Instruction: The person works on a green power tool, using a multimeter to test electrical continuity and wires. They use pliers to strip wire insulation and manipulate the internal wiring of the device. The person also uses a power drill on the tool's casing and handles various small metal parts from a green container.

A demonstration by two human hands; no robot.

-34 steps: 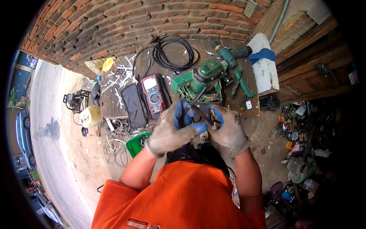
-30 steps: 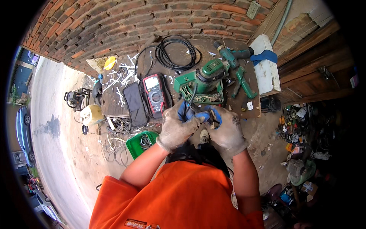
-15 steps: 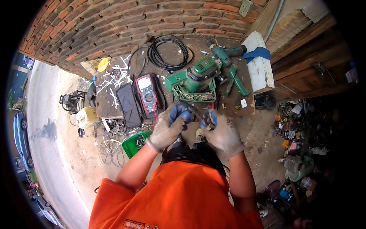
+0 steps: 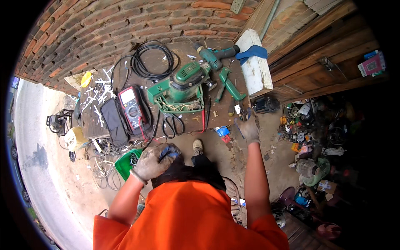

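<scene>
My left hand (image 4: 153,163), in a pale glove with blue fingers, is held close to my waist. Its fingers are curled together, and whatever may be inside is hidden. My right hand (image 4: 248,128), gloved too, reaches out to the table's right front edge with fingers apart, beside a small white tag (image 4: 238,109) and a dark-handled tool (image 4: 231,109). On the table between the hands lies a green power tool (image 4: 183,89) with its handle housing open and wires showing. Black-handled scissors (image 4: 172,125) rest at the front edge.
A red-and-grey multimeter (image 4: 132,109) lies in its black case at left, with coiled black cable (image 4: 152,60) behind. A cordless drill (image 4: 210,56), a green housing piece (image 4: 229,85) and a white block (image 4: 255,62) are at right. A green bin (image 4: 123,166) stands below the table.
My hands have separated: the right has gone out to the table's right edge, the left has drawn back toward my waist. The view has shifted rightward, and the scissors now show.
</scene>
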